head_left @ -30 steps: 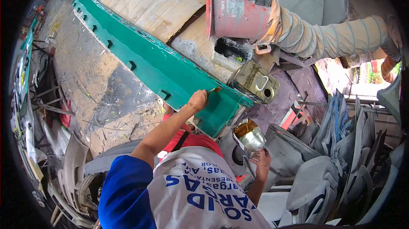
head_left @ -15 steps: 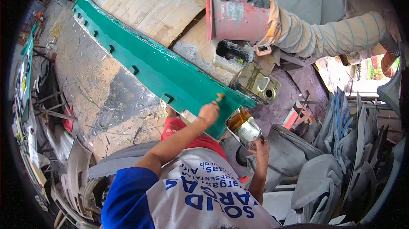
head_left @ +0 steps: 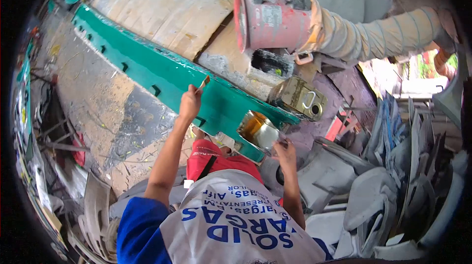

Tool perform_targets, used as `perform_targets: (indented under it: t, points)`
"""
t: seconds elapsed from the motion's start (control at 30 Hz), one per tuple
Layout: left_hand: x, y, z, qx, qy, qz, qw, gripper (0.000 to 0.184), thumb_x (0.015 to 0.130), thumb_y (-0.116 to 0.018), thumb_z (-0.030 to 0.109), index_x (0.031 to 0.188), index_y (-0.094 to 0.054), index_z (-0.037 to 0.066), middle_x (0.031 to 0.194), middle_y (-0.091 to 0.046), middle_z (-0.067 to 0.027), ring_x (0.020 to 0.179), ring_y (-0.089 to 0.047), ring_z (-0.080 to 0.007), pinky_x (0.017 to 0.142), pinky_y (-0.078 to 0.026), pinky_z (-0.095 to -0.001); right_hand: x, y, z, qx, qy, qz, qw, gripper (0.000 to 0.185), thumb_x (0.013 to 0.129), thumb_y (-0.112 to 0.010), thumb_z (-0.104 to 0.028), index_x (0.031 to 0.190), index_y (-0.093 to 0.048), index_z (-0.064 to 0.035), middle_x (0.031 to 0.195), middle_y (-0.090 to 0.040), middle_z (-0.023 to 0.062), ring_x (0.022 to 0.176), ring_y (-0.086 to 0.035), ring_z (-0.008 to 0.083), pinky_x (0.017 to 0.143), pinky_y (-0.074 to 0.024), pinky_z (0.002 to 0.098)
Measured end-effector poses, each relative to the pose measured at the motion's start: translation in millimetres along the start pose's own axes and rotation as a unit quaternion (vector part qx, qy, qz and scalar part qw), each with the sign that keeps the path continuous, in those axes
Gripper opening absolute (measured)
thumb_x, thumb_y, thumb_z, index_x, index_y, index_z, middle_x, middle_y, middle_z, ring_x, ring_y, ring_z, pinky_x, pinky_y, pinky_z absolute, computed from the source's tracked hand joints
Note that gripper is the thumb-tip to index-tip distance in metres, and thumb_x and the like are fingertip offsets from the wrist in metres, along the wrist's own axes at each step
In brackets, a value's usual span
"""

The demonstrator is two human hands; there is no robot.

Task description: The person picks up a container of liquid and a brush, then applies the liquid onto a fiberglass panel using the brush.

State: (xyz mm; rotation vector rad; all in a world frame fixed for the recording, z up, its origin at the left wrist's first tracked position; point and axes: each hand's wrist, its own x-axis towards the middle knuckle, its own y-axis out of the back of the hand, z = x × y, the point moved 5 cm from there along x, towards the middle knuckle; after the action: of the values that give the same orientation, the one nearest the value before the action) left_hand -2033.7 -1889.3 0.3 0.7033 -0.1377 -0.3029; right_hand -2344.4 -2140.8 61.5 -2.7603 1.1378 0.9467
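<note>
My left hand is closed around the handle of a small brush, whose bristles are over the far edge of a long glossy green panel. To the right, my right hand grips the edge of an open, tilted metal can. Amber-coloured liquid or coating shows inside the can, which hangs over the panel's near right end. Dark tabs line the panel's near side.
Beyond the panel's right end stand a square metal tin and a hollow block. A pink blower with a ribbed duct lies behind them. Grey moulded parts are stacked at the right.
My left hand has moved left and farther out along the panel with the brush. My right hand has brought the can left, over the panel's end. The view has shifted slightly.
</note>
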Motion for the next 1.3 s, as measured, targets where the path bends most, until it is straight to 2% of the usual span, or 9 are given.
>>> perform_targets:
  t: [0.2,0.33,0.47,0.53,0.6,0.67,0.83,1.0,1.3]
  points:
    - [-37,12,76,-0.1,-0.127,-0.224,0.961,0.012,0.089,-0.065,0.015,0.095,-0.069,0.006,0.076,-0.064,-0.0175,0.068,-0.064,-0.0369,0.055,-0.047,-0.0415,11,-55,-8,-0.007,0.026,-0.026,0.999,0.066,0.08,-0.078,-0.025,0.126,-0.046,0.009,0.094,-0.063,0.0084,0.074,-0.063,0.014,0.052,-0.0514,0.0249]
    - [-51,-36,74,0.166,-0.222,-0.308,0.91,0.015,0.085,-0.062,0.015,0.096,-0.066,0.005,0.086,-0.067,-0.0171,0.076,-0.066,-0.0361,0.061,-0.051,-0.0462,11,-80,-24,-0.023,0.009,-0.024,0.999,0.067,0.079,-0.078,-0.028,0.124,-0.045,0.0095,0.094,-0.061,0.0084,0.077,-0.063,0.014,0.052,-0.0537,0.0261]
    - [-39,-33,58,0.124,-0.209,-0.279,0.929,0.015,0.088,-0.06,0.018,0.091,-0.067,0.006,0.081,-0.067,-0.0175,0.072,-0.066,-0.0356,0.064,-0.053,-0.0449,14,-86,-20,-0.035,-0.007,-0.011,0.999,0.062,0.078,-0.077,-0.028,0.122,-0.049,0.0054,0.096,-0.061,0.0078,0.082,-0.063,0.0145,0.052,-0.0569,0.0273]
    - [-20,-14,46,-0.116,-0.174,-0.243,0.947,0.013,0.087,-0.062,0.014,0.092,-0.07,0.004,0.082,-0.068,-0.0185,0.07,-0.066,-0.0351,0.062,-0.052,-0.0432,13,-84,-16,-0.02,-0.018,-0.002,1.0,0.062,0.079,-0.077,-0.028,0.123,-0.048,0.0052,0.097,-0.061,0.0083,0.082,-0.063,0.0148,0.052,-0.0567,0.0274]
    - [-4,-7,30,-0.128,-0.134,-0.243,0.952,0.014,0.088,-0.063,0.014,0.093,-0.071,0.004,0.082,-0.068,-0.0184,0.069,-0.066,-0.0348,0.062,-0.052,-0.0424,14,-81,-11,-0.003,-0.028,0.005,1.0,0.063,0.079,-0.076,-0.028,0.124,-0.048,0.0049,0.098,-0.061,0.0088,0.083,-0.063,0.0151,0.051,-0.0566,0.0274]
    - [9,-6,14,-0.156,-0.055,-0.243,0.956,0.014,0.088,-0.064,0.012,0.095,-0.072,0.003,0.082,-0.068,-0.0181,0.068,-0.065,-0.0343,0.062,-0.051,-0.041,14,-74,-7,0.014,-0.018,0.001,1.0,0.058,0.08,-0.076,-0.027,0.12,-0.05,0.0051,0.088,-0.06,0.0066,0.066,-0.059,0.0125,0.048,-0.0514,0.0258]
    - [25,-25,-21,-0.063,-0.124,-0.123,0.983,0.014,0.087,-0.065,0.012,0.096,-0.073,0.004,0.084,-0.068,-0.0206,0.067,-0.065,-0.0356,0.061,-0.051,-0.0411,2,-51,-6,-0.006,-0.044,0.04,0.998,0.057,0.081,-0.074,-0.03,0.122,-0.051,0.0022,0.095,-0.061,0.0079,0.077,-0.061,0.0146,0.053,-0.0558,0.0287]
    - [24,18,-34,0.032,-0.031,0.067,0.997,0.017,0.089,-0.061,0.013,0.099,-0.07,0.003,0.089,-0.068,-0.0223,0.075,-0.067,-0.0381,0.064,-0.054,-0.0449,-17,-11,1,0.028,-0.049,0.05,0.997,0.053,0.083,-0.07,-0.029,0.121,-0.052,0.0022,0.098,-0.061,0.0085,0.081,-0.062,0.0161,0.057,-0.0582,0.0316]
    - [-70,-127,54,0.192,-0.095,-0.156,0.964,0.045,0.088,-0.049,0.01,0.13,-0.044,-0.006,0.088,-0.063,-0.0172,0.068,-0.066,-0.0313,0.057,-0.054,-0.0419,-51,77,26,0.057,-0.058,0.092,0.992,0.045,0.087,-0.066,-0.026,0.12,-0.053,0.0021,0.093,-0.059,0.0061,0.079,-0.062,0.0137,0.058,-0.0577,0.0291]
